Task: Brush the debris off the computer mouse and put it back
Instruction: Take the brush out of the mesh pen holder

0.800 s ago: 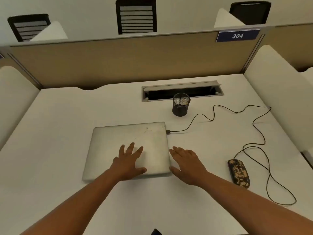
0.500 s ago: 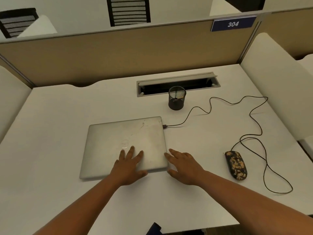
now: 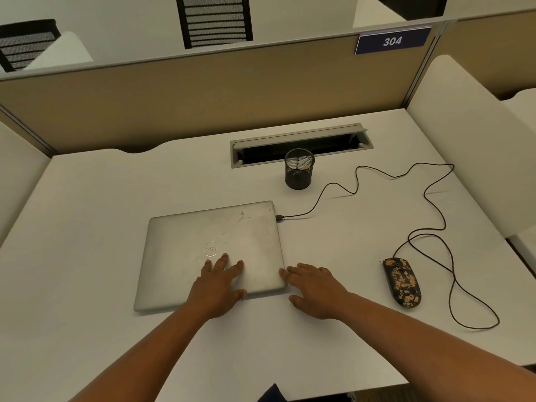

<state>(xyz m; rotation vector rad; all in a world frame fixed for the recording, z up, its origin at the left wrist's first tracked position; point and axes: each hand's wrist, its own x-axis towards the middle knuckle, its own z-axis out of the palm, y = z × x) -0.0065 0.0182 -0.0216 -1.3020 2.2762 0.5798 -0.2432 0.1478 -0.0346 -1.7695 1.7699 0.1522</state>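
Forearms come in from the near edge of the white desk [image 3: 87, 256], both bare. Taking the closed silver laptop [image 3: 203, 242] as the landmark: the left hand [image 3: 216, 288] lies flat on the near right part of its lid, fingers spread and gripping nothing, fingertips just short of the round logo. The right hand [image 3: 314, 288] rests palm-down on the desk just beside the laptop's near right corner, fingers loosely spread and empty, their tips touching or almost touching the lid's edge (which one I cannot tell).

Well to the right of the laptop, apart from both hands, the computer mouse [image 3: 401, 281] sits on the desk, dark with tan speckles over its back. Its black cable [image 3: 429, 195] loops to the right and behind it, then runs back to a plug in the laptop's far right side.

Beyond the laptop's far right corner stands a black mesh pen cup [image 3: 299, 169], and just behind that an open cable tray [image 3: 301, 145] is set into the desk. Farther still a tan partition [image 3: 203, 91] carries a blue sign [image 3: 392, 41] reading 304.
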